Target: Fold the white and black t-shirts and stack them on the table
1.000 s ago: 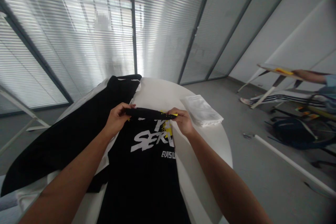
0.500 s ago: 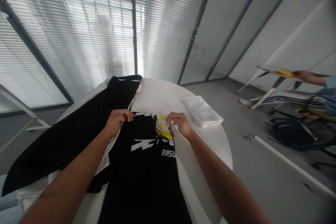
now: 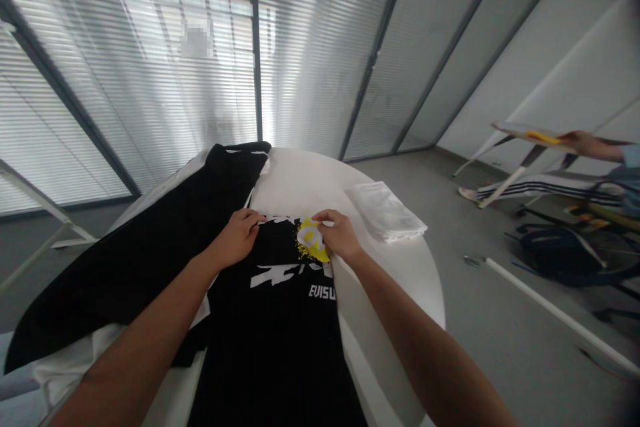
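A black T-shirt (image 3: 280, 347) with white and yellow print and the letters EVISU lies lengthwise on the white table, its near end running out of view below. My left hand (image 3: 239, 237) is closed at its far left corner, fingertips on the far edge. At the far right corner, beside the yellow print, my right hand (image 3: 341, 235) pinches the edge between thumb and fingers. Left of it spreads another black garment (image 3: 165, 247), partly behind my left forearm.
On the right of the round white table (image 3: 300, 177) lies a folded white cloth (image 3: 387, 210). A white pole (image 3: 540, 303) and a dark bag (image 3: 557, 253) are on the floor. Another person's hand (image 3: 583, 143) rests at a far table holding something yellow. Glass partitions with blinds stand ahead.
My left hand has moved slightly right and turned inward along the T-shirt's far edge. My right hand has shifted a little, and more of the print near the far edge shows flat.
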The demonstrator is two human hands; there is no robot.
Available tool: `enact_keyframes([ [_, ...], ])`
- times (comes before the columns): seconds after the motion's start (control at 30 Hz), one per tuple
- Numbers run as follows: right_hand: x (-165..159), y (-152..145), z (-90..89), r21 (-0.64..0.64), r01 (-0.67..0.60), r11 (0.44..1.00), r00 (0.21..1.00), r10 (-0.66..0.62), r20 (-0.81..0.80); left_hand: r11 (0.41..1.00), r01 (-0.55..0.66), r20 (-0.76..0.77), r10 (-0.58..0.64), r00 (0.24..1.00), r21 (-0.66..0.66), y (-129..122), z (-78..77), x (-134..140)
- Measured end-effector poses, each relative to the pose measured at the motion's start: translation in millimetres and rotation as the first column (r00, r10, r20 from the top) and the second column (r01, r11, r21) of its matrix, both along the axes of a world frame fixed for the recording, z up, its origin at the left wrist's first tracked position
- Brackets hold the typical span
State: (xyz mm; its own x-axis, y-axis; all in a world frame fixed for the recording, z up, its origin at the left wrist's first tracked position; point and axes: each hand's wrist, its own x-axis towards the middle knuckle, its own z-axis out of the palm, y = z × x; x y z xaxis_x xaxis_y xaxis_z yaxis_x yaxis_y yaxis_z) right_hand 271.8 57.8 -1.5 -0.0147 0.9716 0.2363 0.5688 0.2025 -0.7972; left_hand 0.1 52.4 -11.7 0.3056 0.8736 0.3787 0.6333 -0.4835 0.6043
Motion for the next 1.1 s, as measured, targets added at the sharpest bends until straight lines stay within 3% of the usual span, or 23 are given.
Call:
enact_keyframes([
  [0.1, 1, 0, -1.0, 0.024, -0.005, 1.0, 0.998, 0.003, 0.069, 0.999, 0.003, -0.19, 0.003, 0.982, 0.032, -3, 1.2, -3],
  [0.23, 0, -2, -4.2, 0.056, -0.029, 0.998, 0.984, 0.019, 0.174, 0.992, -0.078, -0.471, 0.115, 0.874, 0.097, -12, 10.3, -2],
  [0.37, -5, -11, 3.0, 0.176, -0.078, 0.981, 0.945, 0.017, 0.326, 0.97, -0.065, -0.531, 0.185, 0.827, 0.236, -23, 21.5, 6],
  [0.5, -11, -23, 12.2, 0.254, -0.175, 0.951, 0.919, 0.065, 0.388, 0.972, 0.02, -0.542, 0.113, 0.833, 0.233, -30, 19.2, 21],
  [0.57, -13, -28, 10.0, 0.187, -0.229, 0.955, 0.879, 0.12, 0.462, 0.984, 0.041, -0.565, 0.064, 0.822, 0.172, -31, 12.9, 26],
  [0.7, -16, -33, -3.6, -0.085, -0.292, 0.953, 0.71, 0.275, 0.648, 0.997, 0.03, -0.591, 0.019, 0.807, 0.074, -29, 3.7, 26],
  [0.8, -13, -33, -8.4, -0.14, -0.267, 0.954, 0.664, 0.287, 0.69, 0.999, 0.003, -0.585, 0.02, 0.811, 0.038, -28, 5.3, 23],
  [0.87, -11, -30, -6.8, -0.127, -0.219, 0.968, 0.672, 0.244, 0.699, 0.998, -0.048, -0.582, 0.063, 0.811, 0.042, -28, 9.3, 22],
  [0.93, -8, -27, -2.7, -0.103, -0.141, 0.985, 0.69, 0.172, 0.703, 0.982, -0.17, -0.577, 0.185, 0.795, 0.081, -29, 14.0, 21],
  [1.03, -4, -23, 5.0, -0.058, 0.036, 0.998, 0.713, 0.015, 0.701, 0.89, -0.436, -0.57, 0.429, 0.701, 0.134, -27, 20.3, 19],
  [1.1, -3, -20, 9.8, -0.066, 0.142, 0.988, 0.722, -0.057, 0.69, 0.835, -0.538, -0.582, 0.497, 0.644, 0.118, -25, 23.3, 17],
])
